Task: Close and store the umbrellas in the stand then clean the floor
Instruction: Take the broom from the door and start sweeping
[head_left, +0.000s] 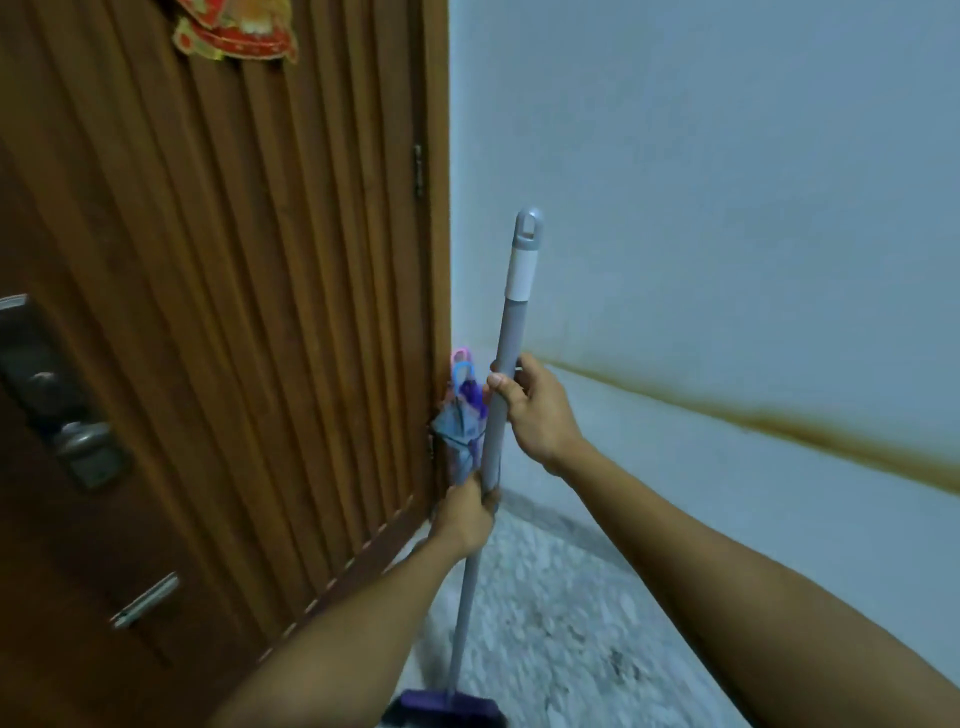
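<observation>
A grey broom pole (506, 332) with a white band and a hanging cap stands nearly upright in front of me. My right hand (530, 410) grips it high up, and my left hand (465, 514) grips it lower down. The purple broom head (447, 709) rests on the speckled floor (561, 623) at the bottom edge. Behind the pole, folded umbrellas (462, 421) with pink and blue loop handles stand in the corner between door and wall. Their stand is hidden behind my left hand.
A brown ribbed wooden door (234, 312) fills the left, with a metal lock and lever handle (78, 441) and a red decoration (234, 31) at the top. A pale wall (727, 208) with a brown stain line runs along the right.
</observation>
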